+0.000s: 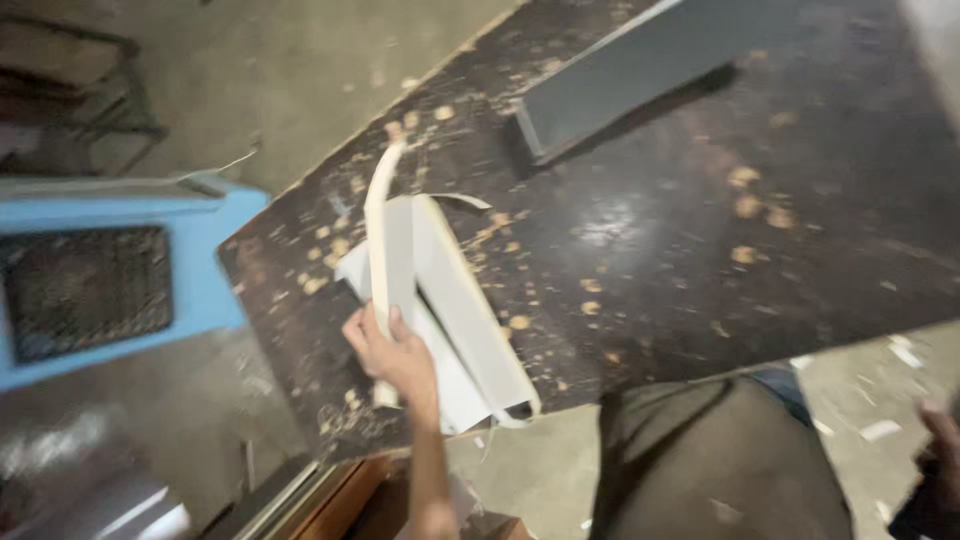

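Left hand [392, 352] is closed round a thin cream strip [380, 225] that curls upward off a white channel-shaped profile [462, 300] at the near corner of the scuffed dark surface [700, 250]; the work looks like peeling, calling next for a steady pull; the right hand [940, 440], blurred at the frame's edge, cannot be read; a grey metal channel [640, 70] lies farther back.

The worktop [700, 250] is dark, worn wood with a dull sheen and pale chipped patches, and on it the white profile pieces [450, 300] look like smooth, matt plastic or coated metal, while beyond them the grey channel [640, 70] looks like smooth metal.
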